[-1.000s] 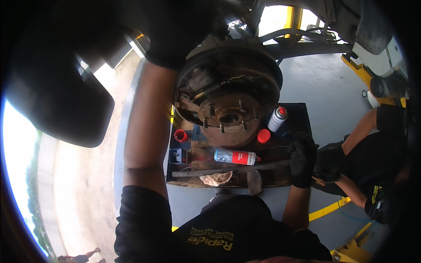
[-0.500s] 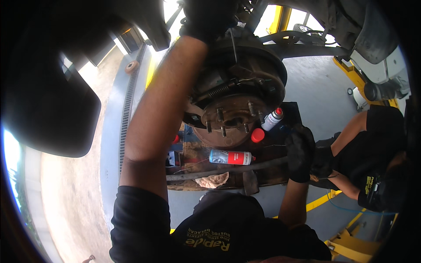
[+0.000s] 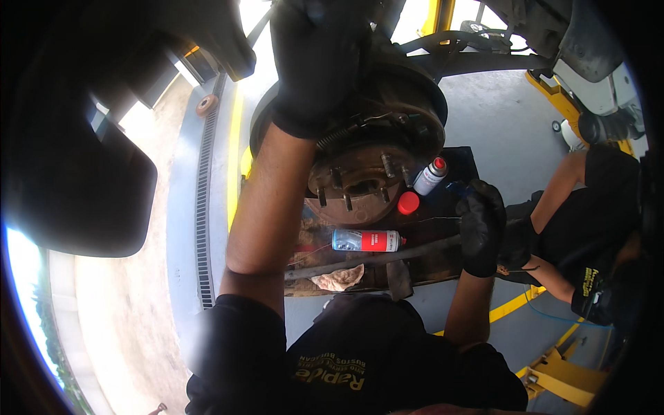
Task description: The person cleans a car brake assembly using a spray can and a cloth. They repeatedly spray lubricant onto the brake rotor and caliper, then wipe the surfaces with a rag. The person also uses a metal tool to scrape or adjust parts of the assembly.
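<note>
My left hand [image 3: 315, 69], in a black glove, is raised in front of the upper left of a rusty drum brake assembly [image 3: 422, 104]. Its fingers are lost in shadow against the dark parts. Below it are a coil spring [image 3: 335, 140] and the rusty wheel hub [image 3: 360, 169] with several studs. My right hand [image 3: 482, 228], also gloved in black, is closed to the right of the hub. What it grips is too dark to make out; something small and bluish shows by its fingers. Left of it are a loose red cap [image 3: 408, 203] and an upright red-topped spray can [image 3: 431, 176].
A second spray can [image 3: 366, 241] lies on the dark work surface beside a long grey bar [image 3: 373, 261] and a crumpled rag [image 3: 339, 278]. A co-worker's gloved hand [image 3: 519, 242] is close to my right hand. Yellow lift arms [image 3: 567, 377] cross the floor at lower right.
My left hand has come down toward me, covering more of the brake assembly; the thin metal rod beside it no longer shows. My right hand remains closed, shifted slightly right in the picture.
</note>
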`<state>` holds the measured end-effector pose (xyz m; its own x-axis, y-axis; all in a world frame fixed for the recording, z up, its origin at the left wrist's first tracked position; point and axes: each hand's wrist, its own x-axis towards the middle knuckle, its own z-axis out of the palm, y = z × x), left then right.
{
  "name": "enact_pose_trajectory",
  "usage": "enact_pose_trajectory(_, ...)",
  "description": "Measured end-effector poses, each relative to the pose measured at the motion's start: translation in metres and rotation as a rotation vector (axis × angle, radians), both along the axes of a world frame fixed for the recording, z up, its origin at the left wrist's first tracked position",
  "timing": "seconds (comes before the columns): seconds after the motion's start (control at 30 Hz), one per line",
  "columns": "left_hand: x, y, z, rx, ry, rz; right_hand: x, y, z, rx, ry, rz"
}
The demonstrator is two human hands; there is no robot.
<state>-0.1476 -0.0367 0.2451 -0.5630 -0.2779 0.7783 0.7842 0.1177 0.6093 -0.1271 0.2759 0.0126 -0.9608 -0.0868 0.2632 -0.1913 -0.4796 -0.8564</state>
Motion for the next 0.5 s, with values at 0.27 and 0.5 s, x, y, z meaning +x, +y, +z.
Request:
enact_pose_trajectory(0.27,-0.002,-0.009,-0.020,-0.003,0.074,0.005,-0.006,-0.003,0.027,-0.038,0.147,0.109)
enact_pose_trajectory(0.5,-0.005,-0.032,-0.039,0.054,0.094,-0.067,-0.051,-0.040,0.110,0.117,0.358,-0.086)
